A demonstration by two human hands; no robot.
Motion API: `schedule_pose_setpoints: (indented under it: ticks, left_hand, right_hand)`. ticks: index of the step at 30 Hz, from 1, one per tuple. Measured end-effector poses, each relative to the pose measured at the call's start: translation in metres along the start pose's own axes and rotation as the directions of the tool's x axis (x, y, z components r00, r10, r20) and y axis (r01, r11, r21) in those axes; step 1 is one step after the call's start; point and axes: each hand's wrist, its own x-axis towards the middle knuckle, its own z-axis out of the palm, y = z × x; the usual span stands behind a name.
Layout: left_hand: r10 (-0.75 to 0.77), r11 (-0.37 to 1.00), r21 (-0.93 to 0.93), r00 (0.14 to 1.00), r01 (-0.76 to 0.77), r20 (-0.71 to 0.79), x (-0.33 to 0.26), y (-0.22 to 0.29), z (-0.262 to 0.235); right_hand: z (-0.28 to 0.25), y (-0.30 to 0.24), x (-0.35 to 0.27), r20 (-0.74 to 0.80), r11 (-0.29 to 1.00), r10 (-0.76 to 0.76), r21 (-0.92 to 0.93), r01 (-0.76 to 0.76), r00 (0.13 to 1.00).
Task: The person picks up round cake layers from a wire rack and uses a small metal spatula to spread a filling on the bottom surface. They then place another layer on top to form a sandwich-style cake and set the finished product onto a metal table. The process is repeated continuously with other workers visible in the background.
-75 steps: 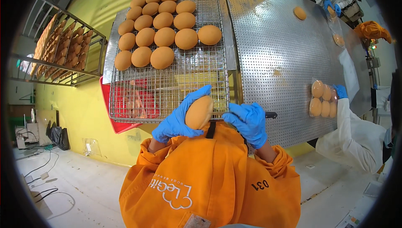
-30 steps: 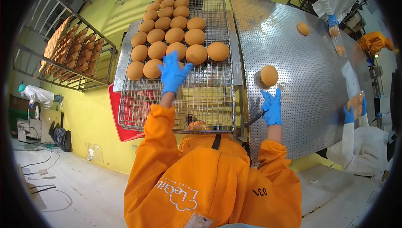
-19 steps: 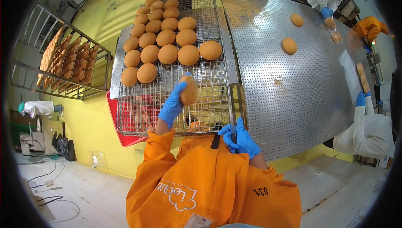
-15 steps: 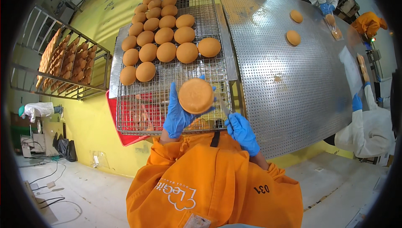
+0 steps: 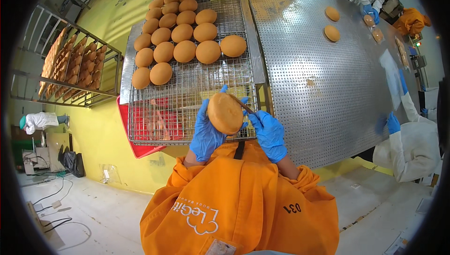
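Note:
My left hand (image 5: 206,135), in a blue glove, is closed round a round golden-brown bun (image 5: 225,113), which is tilted with its paler face toward my right side. In my blue-gloved right hand (image 5: 268,135) I grip the handle of a thin knife (image 5: 240,103). Its blade meets the upper right edge of the bun; how deep it reaches I cannot tell. Both hands are over the near end of a wire cooling rack (image 5: 187,94). Farther back on that rack lie several more whole buns (image 5: 184,51) in rows.
A perforated metal table (image 5: 323,96) stands to the right with two buns (image 5: 332,33) on it. Under the rack is a red tray (image 5: 123,119). A rack trolley (image 5: 115,70) full of buns stands left. Co-workers in white sleeves (image 5: 403,154) are at the table's far and right sides.
The bun in my left hand has tilted from facing up to leaning sideways. My right hand has risen and moved left, bringing the knife against the bun's edge.

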Motion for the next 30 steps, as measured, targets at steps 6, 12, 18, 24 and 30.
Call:
schedule_pose_setpoints:
  ticks: [6, 12, 18, 24, 30]
  left_hand:
    - [0.002, 0.996, -0.092, 0.999, 0.001, 0.042, 0.005, -0.004, -0.022]
    - [-0.025, 0.999, 0.036, 1.0, 0.025, -0.018, 0.003, 0.002, -0.022]
    - [-0.068, 0.994, -0.083, 0.998, 0.066, -0.016, 0.01, -0.011, -0.037]
    - [-0.052, 0.998, -0.042, 0.999, 0.052, -0.004, 0.012, -0.005, -0.043]
    - [0.016, 0.999, -0.037, 1.0, -0.016, -0.016, 0.01, -0.003, -0.027]
  right_hand:
    - [-0.008, -0.009, -0.011, 0.13, 0.991, -0.133, 0.003, 0.134, 0.982]
    - [-0.011, -0.004, -0.008, 0.218, 0.998, 0.049, -0.036, -0.042, 0.975]
    - [0.005, 0.005, -0.012, 0.221, 0.997, -0.015, -0.064, 0.03, 0.975]
    - [0.012, 0.007, -0.017, 0.205, 0.997, -0.023, -0.071, 0.038, 0.978]
    - [0.009, -0.004, -0.022, 0.21, 0.995, -0.022, -0.086, 0.041, 0.977]
